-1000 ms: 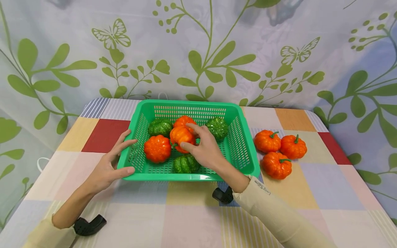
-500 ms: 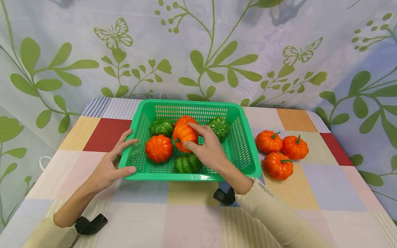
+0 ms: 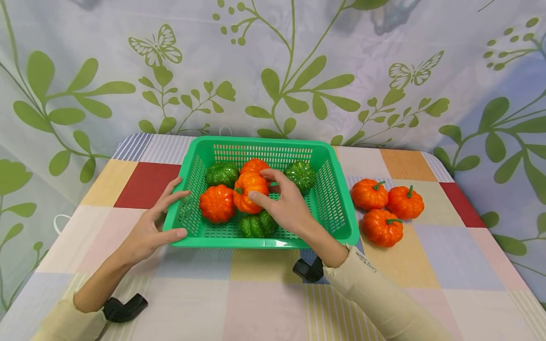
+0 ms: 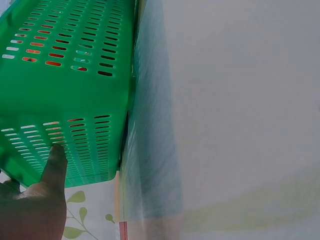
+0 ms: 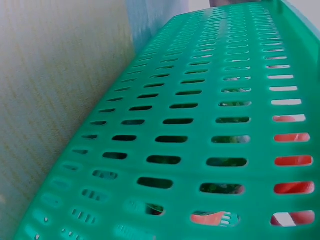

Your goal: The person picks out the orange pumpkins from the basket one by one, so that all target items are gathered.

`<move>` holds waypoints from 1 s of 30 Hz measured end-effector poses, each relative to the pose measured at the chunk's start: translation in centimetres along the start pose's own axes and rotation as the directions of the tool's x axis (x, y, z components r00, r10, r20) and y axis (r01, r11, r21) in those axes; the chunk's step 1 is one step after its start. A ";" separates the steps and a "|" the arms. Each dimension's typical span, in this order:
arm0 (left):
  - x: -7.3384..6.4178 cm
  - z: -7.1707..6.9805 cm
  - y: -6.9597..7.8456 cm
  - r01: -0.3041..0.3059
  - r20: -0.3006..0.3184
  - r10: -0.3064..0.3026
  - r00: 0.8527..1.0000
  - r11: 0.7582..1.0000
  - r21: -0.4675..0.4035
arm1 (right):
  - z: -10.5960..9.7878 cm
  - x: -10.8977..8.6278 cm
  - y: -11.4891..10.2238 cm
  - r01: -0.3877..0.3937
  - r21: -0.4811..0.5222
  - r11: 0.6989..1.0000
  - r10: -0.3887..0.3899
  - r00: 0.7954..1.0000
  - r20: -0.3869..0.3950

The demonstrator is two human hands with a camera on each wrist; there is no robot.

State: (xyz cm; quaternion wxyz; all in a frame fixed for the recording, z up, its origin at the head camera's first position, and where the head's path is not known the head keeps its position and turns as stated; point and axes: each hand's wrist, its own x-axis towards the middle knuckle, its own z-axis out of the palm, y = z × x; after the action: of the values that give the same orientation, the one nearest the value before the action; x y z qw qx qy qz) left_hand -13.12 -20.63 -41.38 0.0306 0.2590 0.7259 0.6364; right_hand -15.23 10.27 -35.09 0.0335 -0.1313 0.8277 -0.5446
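Note:
My right hand (image 3: 286,204) reaches over the front rim and grips an orange toy pumpkin (image 3: 249,193) between thumb and fingers, its stem facing left. This pumpkin overlaps another orange pumpkin (image 3: 255,165) behind it. A red-orange pumpkin (image 3: 217,203) lies just left, stem hidden. Green pumpkins lie around them: one at the back left (image 3: 222,174), one at the back right (image 3: 300,176), one in front (image 3: 258,225). All lie in a green slotted plastic basket (image 3: 264,243). My left hand (image 3: 147,234) rests at its left end, thumb on the front corner; a straight finger (image 4: 56,162) touches the outer wall.
Three orange pumpkins with green stems, at the back left (image 3: 368,194), right (image 3: 405,202) and front (image 3: 382,228), sit close together to the right of the basket. A patchwork tablecloth (image 3: 187,303) covers the table. A leaf-print curtain (image 3: 298,57) hangs behind it.
The gripped pumpkin has turned under my right hand, its stem swinging from lower left to left. Half a second ago it covered more of the pumpkin behind. My left hand stays on the basket.

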 end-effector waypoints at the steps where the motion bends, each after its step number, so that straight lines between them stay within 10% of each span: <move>1: 0.0 0.0 0.0 0.001 0.001 -0.001 1.000 1.000 -0.002 | 0.0 0.0 0.0 0.005 0.003 1.000 -0.005 1.000 -0.003; 30: 0.0 0.0 -0.1 -0.007 0.000 0.007 1.000 1.000 -0.012 | -0.5 -0.4 0.0 -0.001 0.128 0.992 0.001 1.000 -0.001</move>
State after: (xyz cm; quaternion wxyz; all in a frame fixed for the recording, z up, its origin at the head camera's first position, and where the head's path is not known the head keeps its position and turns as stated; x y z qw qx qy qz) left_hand -13.18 -20.64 -41.43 0.0301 0.2614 0.7213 0.6407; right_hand -14.93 10.84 -34.95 0.0418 -0.1283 0.7911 -0.5966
